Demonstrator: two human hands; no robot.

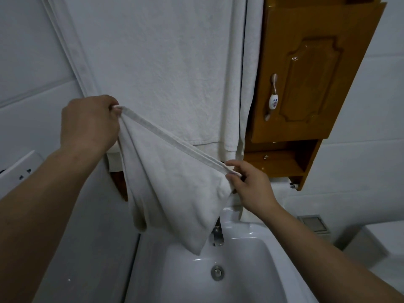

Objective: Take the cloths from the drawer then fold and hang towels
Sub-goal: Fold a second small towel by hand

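Head view: you are holding a small white towel [175, 189] stretched between both hands above the sink [258, 231]. Your left hand [89, 123] is gripping one corner of the hemmed edge, with its fingers curled tight round the fabric, and it is raised higher than the other hand. Your right hand [251, 184] is pinching the opposite corner between thumb and fingertips, with the remaining fingers loosely bent. It is sitting lower and nearer the wooden cabinet [310, 68]. The hem is running taut on a slant from the left hand down to the right. The rest of the cloth is hanging in folds beneath it, and its lowest point is dangling in front of the faucet [217, 236] and over the basin. Behind it a large white towel [166, 68] is hanging flat against the wall, just beside the cabinet door.
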